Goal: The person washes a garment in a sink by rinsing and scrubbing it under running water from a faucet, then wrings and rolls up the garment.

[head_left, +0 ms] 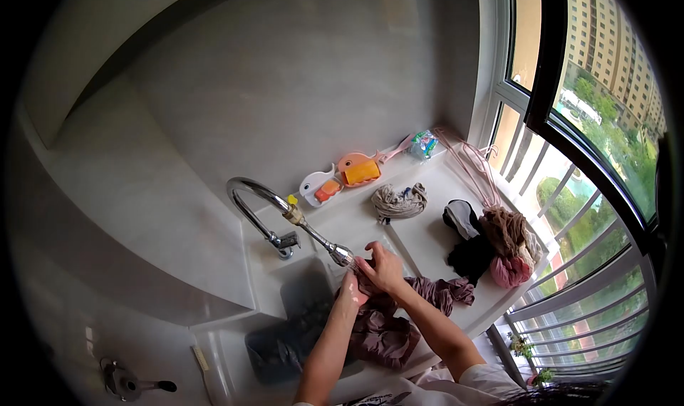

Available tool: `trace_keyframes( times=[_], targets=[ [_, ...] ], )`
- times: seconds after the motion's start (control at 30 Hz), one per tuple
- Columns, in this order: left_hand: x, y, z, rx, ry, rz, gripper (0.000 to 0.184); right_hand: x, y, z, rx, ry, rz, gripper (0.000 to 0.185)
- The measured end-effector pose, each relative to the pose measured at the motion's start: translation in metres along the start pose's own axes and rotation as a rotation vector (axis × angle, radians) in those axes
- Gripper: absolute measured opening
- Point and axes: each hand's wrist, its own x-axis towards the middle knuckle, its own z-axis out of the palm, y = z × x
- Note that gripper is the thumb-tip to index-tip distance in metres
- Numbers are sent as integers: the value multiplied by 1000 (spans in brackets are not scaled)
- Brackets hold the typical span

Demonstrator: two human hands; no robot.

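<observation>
Close under the mouth of the chrome faucet (341, 253), my two hands meet over a wet mauve garment (385, 338). My left hand (353, 290) is closed on a bunched part of it, with wet skin showing and its fingertips partly hidden. My right hand (385, 269) comes over from the right, its fingers curled and its thumb against the cloth near the left hand. Folds of the garment hang over the sink's edge towards me, and a twisted length stretches right beneath my right forearm. What lies between the palms is hidden.
A grey basin (274, 352) stands in the sink at left. A beige cloth bundle (399, 201) lies on the counter; a pile of clothes (507, 238) sits at right. Whale-shaped soap dishes (360, 160) and pink hangers (474, 165) line the back. A railed window borders the right.
</observation>
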Motion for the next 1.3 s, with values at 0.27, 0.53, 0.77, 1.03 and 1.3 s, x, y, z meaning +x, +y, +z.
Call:
trace_keyframes(
  times=[0.27, 0.53, 0.77, 1.03, 1.3],
  targets=[
    [-30, 26, 3, 504, -406, 150, 54, -3, 44, -71, 86, -282, 87, 25],
    [-17, 17, 24, 1175, -452, 118, 54, 45, -29, -112, 1379, -243, 362, 12],
    [14, 18, -66, 77, -400, 237, 29, 60, 11, -90, 1328, 206, 265, 15],
    [27, 9, -60, -216, -567, -38, 46, -52, -44, 46, 145, 181, -221, 22],
    [29, -17, -54, 414, -289, 421, 40, -10, -47, 37, -2, 330, 29, 22]
  ],
)
